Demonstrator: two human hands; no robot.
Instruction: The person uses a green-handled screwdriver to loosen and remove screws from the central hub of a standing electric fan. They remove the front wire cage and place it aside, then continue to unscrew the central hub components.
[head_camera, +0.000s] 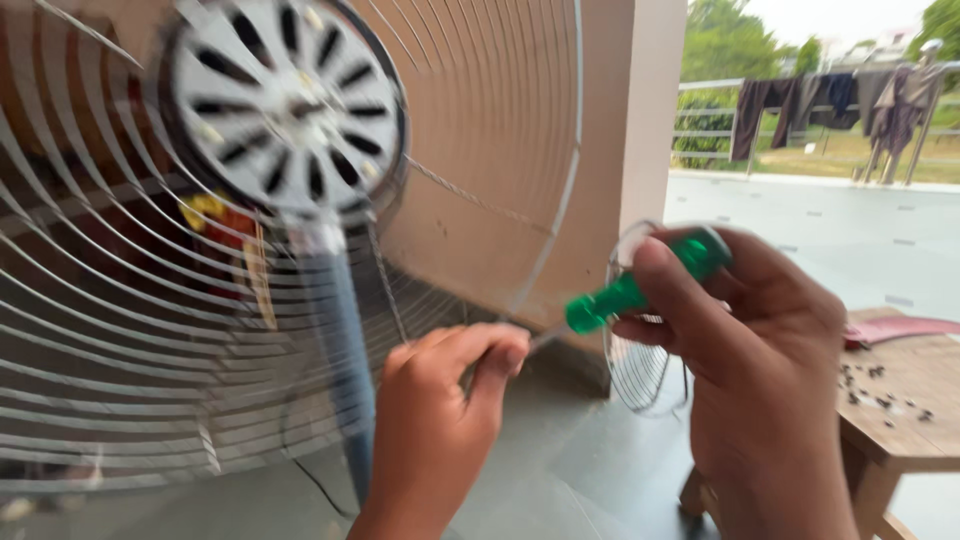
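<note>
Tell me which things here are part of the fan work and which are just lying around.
In use: wire fan guard, fan motor, green-handled screwdriver in the right hand, left hand at its tip.

Lying about: smaller wire guard, wooden table, clothes on the railing.

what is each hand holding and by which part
The right hand grips a green-handled screwdriver by its handle. The left hand pinches at the rim of the wire fan guard, near the screwdriver's tip; blur hides the exact hold.
</note>
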